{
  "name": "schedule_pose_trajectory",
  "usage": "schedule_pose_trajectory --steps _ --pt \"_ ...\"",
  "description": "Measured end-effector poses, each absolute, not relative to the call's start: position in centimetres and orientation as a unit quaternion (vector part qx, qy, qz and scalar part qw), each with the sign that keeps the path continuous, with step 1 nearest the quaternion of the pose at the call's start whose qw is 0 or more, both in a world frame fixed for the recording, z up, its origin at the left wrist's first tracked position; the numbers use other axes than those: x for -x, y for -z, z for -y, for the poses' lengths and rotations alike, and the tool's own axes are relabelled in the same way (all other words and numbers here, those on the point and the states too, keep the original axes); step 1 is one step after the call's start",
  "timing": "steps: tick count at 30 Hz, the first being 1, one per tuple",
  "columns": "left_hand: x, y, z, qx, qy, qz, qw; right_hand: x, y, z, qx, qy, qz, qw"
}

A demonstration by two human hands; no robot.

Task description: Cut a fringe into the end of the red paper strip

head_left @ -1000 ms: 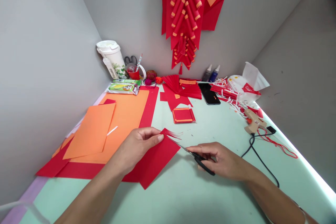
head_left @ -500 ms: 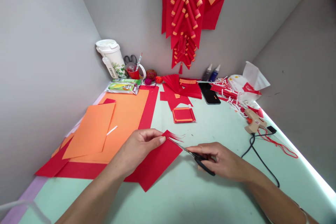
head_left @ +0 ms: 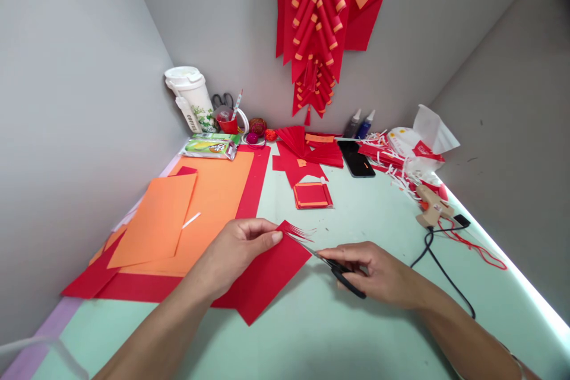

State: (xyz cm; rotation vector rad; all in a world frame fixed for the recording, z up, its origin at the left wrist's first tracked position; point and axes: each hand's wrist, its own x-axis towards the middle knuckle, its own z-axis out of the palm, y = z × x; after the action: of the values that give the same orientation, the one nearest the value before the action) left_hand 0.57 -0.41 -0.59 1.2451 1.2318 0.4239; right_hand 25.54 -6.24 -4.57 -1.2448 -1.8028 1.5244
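Between thumb and fingers, my left hand [head_left: 252, 249] pinches a sheet of red paper [head_left: 271, 279] near its top corner. Thin cut strips form a fringe [head_left: 300, 231] that fans out to the right of that corner. My right hand [head_left: 369, 270] is closed round the black handles of a pair of scissors [head_left: 342, 278]. Their narrow blades point up and left and lie at the paper's upper right edge, just below the fringe. Part of the handles is hidden by my fingers.
Large orange sheets [head_left: 151, 225] and red sheets lie on the left. At the back are a coffee cup [head_left: 191, 101], a phone [head_left: 356, 159] and folded red paper fans [head_left: 296, 145]. A glue gun [head_left: 431, 206] with a black cord lies right. Red firecracker decorations [head_left: 316, 18] hang on the wall.
The whole view has shifted very slightly. Both hands, the red paper and the scissors keep nearly the same positions.
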Motion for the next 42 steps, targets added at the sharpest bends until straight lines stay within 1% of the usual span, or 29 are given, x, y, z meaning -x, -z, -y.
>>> schedule_pose_trajectory --steps 7,22,26,32,42 --pt "-0.68 0.76 0.47 -0.546 -0.162 -0.533 0.625 -25.18 4.68 6.32 0.461 -0.559 0.647 0.237" --pt "-0.65 0.54 0.33 -0.529 -0.157 -0.533 0.641 -25.39 4.93 6.36 0.439 -0.579 0.638 0.254" --pt "-0.70 0.78 0.45 -0.523 -0.174 -0.535 0.640 -25.35 4.88 6.33 0.444 -0.576 0.639 0.252" --pt "-0.63 0.92 0.49 -0.534 -0.164 -0.527 0.641 -25.17 4.85 6.28 0.452 -0.554 0.657 0.240" --pt "-0.75 0.97 0.60 -0.536 -0.165 -0.525 0.641 -25.30 5.01 6.39 0.443 -0.568 0.650 0.244"
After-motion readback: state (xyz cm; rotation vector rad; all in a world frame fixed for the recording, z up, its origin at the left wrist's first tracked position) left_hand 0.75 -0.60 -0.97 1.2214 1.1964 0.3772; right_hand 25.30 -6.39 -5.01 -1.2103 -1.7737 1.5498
